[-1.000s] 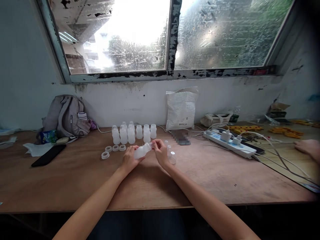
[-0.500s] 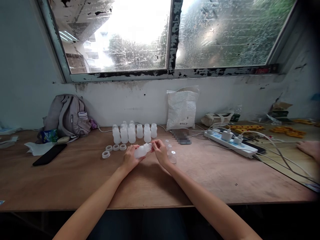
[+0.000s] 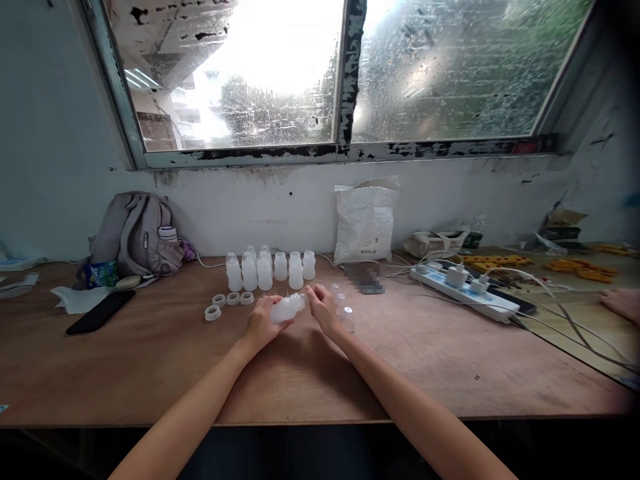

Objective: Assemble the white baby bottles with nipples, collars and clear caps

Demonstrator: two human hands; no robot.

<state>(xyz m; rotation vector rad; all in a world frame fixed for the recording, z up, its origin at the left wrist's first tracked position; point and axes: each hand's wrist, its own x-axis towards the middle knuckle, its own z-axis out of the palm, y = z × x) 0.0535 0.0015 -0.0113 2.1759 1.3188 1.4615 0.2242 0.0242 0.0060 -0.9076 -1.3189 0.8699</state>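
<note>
My left hand [image 3: 261,321] is wrapped round a frosted white plastic bottle [image 3: 284,309], which lies tilted with its threaded neck up to the right. Just off that neck, my right hand [image 3: 323,309] has its fingers pinched together; whatever they hold is hidden or too small to name. Behind my hands stand several more frosted bottles [image 3: 265,272] in a cluster. To the left of the held bottle lie several translucent rings [image 3: 213,313]. By my right wrist are several small clear round pieces [image 3: 349,311], partly covered by the hand.
At the back left, a grey backpack [image 3: 135,233] leans by the wall, with a black phone [image 3: 101,312] in front. A white mailing bag [image 3: 365,220] stands behind. On the right, a power strip [image 3: 465,293] trails cables; another person's hand [image 3: 620,305] rests beyond.
My right hand has drawn slightly away to the right from the bottle's neck. The bottle stays in my left hand, and the view has shifted a little.
</note>
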